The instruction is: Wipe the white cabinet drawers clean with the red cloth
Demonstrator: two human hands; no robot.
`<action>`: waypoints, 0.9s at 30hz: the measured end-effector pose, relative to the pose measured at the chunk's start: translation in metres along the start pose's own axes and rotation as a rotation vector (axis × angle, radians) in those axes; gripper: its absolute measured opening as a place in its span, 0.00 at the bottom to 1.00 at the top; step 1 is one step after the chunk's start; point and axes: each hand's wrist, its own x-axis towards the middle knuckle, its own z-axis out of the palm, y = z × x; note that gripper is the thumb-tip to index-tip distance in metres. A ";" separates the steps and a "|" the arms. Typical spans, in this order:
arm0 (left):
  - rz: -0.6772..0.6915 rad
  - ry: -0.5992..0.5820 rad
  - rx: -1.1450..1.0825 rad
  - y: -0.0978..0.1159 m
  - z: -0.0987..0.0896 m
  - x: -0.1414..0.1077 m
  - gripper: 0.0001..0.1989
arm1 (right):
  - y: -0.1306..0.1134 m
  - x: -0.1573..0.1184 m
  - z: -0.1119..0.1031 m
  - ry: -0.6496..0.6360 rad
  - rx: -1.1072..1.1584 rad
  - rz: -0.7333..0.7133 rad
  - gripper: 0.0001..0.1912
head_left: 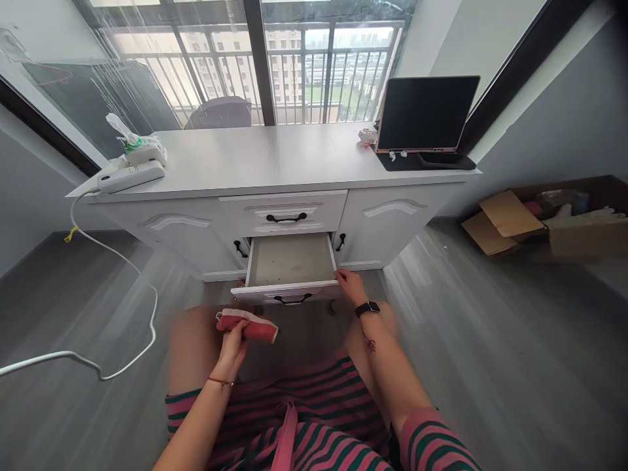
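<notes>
My left hand point(234, 341) is closed on a folded red cloth point(260, 329) with a pale edge and a small loop at its left end. It is held above my left thigh, just in front of the drawer. My right hand point(351, 286), with a dark watch on the wrist, has its fingers on the right front corner of the pulled-out drawer point(292, 260). Only a few small specks show on the drawer's pale bottom. A black handle point(293, 299) is on its front panel.
Above is a shut drawer point(314, 205) in the white cabinet point(275, 157). A laptop point(426, 114), tissue pack point(146, 152) and power strip point(131, 176) stand on top. A white cable point(147, 288) crosses the floor at left; an opened cardboard box point(583, 239) sits right.
</notes>
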 end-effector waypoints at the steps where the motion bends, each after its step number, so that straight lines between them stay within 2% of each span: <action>1: -0.003 0.016 -0.013 0.001 0.008 0.003 0.10 | 0.000 0.000 0.000 0.004 0.004 0.004 0.19; 6: -0.007 -0.008 -0.010 0.014 0.048 0.017 0.09 | 0.005 0.000 -0.001 0.016 0.026 0.017 0.20; 11: -0.087 -0.143 0.001 0.011 0.085 0.013 0.10 | 0.004 -0.001 0.000 0.028 0.040 0.019 0.19; 19: -0.187 -0.305 -0.018 -0.042 0.135 -0.025 0.12 | -0.001 0.006 -0.001 0.028 -0.010 0.058 0.20; 24: -0.374 -0.476 -0.108 -0.079 0.170 -0.046 0.11 | -0.002 0.008 -0.003 0.010 -0.027 0.065 0.20; 27: -0.449 -0.486 -0.099 -0.101 0.185 -0.048 0.11 | -0.002 0.009 -0.004 0.007 -0.029 0.074 0.21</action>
